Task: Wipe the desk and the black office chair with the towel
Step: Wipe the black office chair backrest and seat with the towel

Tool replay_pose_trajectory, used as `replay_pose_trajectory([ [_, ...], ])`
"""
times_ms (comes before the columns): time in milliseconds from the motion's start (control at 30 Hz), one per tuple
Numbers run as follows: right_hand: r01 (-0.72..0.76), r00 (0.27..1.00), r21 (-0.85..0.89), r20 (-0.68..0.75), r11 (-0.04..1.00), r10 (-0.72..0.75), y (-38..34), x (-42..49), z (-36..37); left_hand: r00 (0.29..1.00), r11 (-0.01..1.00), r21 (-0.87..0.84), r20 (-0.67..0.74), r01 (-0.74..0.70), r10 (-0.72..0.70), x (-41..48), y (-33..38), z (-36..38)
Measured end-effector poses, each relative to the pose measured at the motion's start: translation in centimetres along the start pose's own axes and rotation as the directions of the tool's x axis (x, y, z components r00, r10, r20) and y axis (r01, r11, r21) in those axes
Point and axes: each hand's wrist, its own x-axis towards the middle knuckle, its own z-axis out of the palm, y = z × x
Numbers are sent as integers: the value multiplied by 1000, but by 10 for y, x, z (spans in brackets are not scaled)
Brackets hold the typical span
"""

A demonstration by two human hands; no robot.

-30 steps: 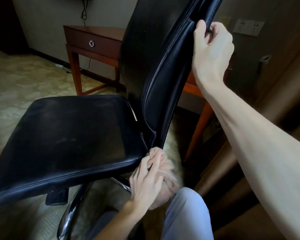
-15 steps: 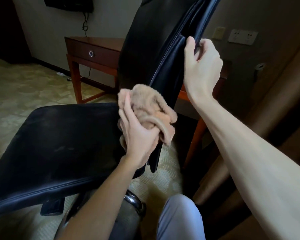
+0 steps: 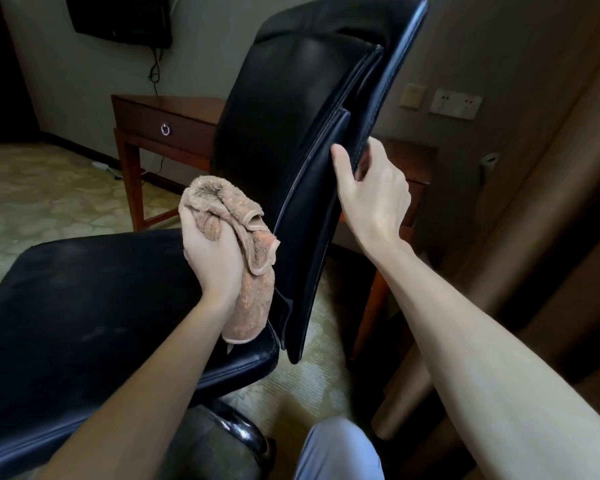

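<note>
Left grip (image 3: 212, 261) clenches the towel (image 3: 253, 292), right grip (image 3: 374, 199) clasps the back edge of the black office chair (image 3: 278, 126); chair wiping looks underway, the counter (image 3: 187, 105) I can't judge.

No readable text, label or number — not on chair (image 3: 284, 140), towel (image 3: 253, 289), desk (image 3: 174, 107) or wall sockets (image 3: 456, 103)

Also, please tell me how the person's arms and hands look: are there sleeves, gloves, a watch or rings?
The left forearm and right forearm are bare to the frame edge; no sleeve shows. The left hand and right hand wear no gloves, and no watch, bracelet or ring is visible. Only a light grey-blue trouser leg shows below.
</note>
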Motion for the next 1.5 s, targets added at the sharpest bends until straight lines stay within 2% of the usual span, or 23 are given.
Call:
replay_pose_trajectory([
  [100, -15, 1000, 25, 8, 1000, 15, 2, 1, 7, 998, 995, 99, 66, -15, 9, 15, -18, 11],
  [200, -33, 999, 17, -2, 999, 33, 4, 6, 14, 967, 967, 243, 218, 75, -130, 35, -59, 8],
  [267, -58, 998, 34, -13, 998, 59, 3, 10, 21, 911, 833, 550, 315, 54, -267, 38, -87, -6],
  [333, -90, 994, 68, -49, 994, 93, 2, 12, 34, 873, 676, 731, 265, 94, -409, 38, -111, -20],
  [400, -81, 984, 97, -152, 992, 95, 2, 9, 42, 877, 710, 663, 170, 235, -449, 37, -120, -24],
  [433, -4, 972, 103, -232, 995, 28, 1, 7, 47, 880, 750, 580, 114, 319, -462, 43, -117, -22],
  [500, 273, 914, 62, -328, 960, -239, -7, 3, 55, 854, 789, 380, -4, 483, -520, 58, -110, -16],
  [600, 680, 723, 27, -194, 733, -663, -30, -8, 78, 753, 749, 84, -116, 657, -648, 83, -102, -13],
  [667, 763, 642, 80, 31, 642, -766, -43, -22, 106, 669, 684, -101, -145, 723, -729, 100, -99, -14],
  [733, 672, 669, 144, 302, 727, -679, -53, -40, 138, 633, 635, -254, -102, 729, -768, 108, -93, -14],
  [800, 382, 690, 156, 608, 911, -393, -63, -54, 175, 653, 611, -355, 1, 708, -757, 119, -89, -13],
  [867, -49, 567, 179, 815, 983, -121, -71, -62, 212, 659, 549, -438, 144, 712, -738, 136, -88, -15],
  [900, -245, 494, 192, 868, 950, -48, -75, -63, 229, 648, 513, -465, 193, 722, -737, 146, -87, -17],
  [967, -474, 409, 183, 912, 862, 31, -78, -64, 261, 627, 446, -520, 244, 728, -739, 170, -87, -22],
  [1067, -588, 460, 143, 869, 796, 184, -83, -51, 298, 658, 426, -555, 327, 714, -678, 204, -94, -32],
  [1133, -417, 578, 94, 795, 904, 184, -94, -28, 311, 705, 534, -473, 351, 701, -616, 228, -99, -35],
  [1200, -15, 729, 48, 684, 999, -22, -114, 7, 310, 755, 677, -339, 225, 653, -616, 252, -110, -38],
  [1233, 243, 788, -7, 585, 970, -193, -125, 31, 310, 769, 720, -281, 139, 635, -624, 264, -116, -38],
  [1267, 468, 799, -84, 465, 880, -381, -135, 55, 311, 770, 742, -227, 66, 631, -634, 273, -125, -41],
  [1333, 710, 699, -222, 333, 668, -633, -152, 105, 314, 766, 765, -81, -17, 639, -642, 283, -144, -50],
  [1367, 754, 656, -275, 364, 596, -661, -161, 129, 321, 768, 768, 27, -35, 640, -639, 289, -155, -56],
  [1433, 791, 611, -339, 492, 509, -620, -169, 161, 336, 810, 761, 319, -39, 565, -585, 297, -170, -69],
  [1500, 821, 566, -369, 630, 437, -532, -167, 168, 356, 855, 683, 590, -23, 430, -518, 307, -179, -85],
])
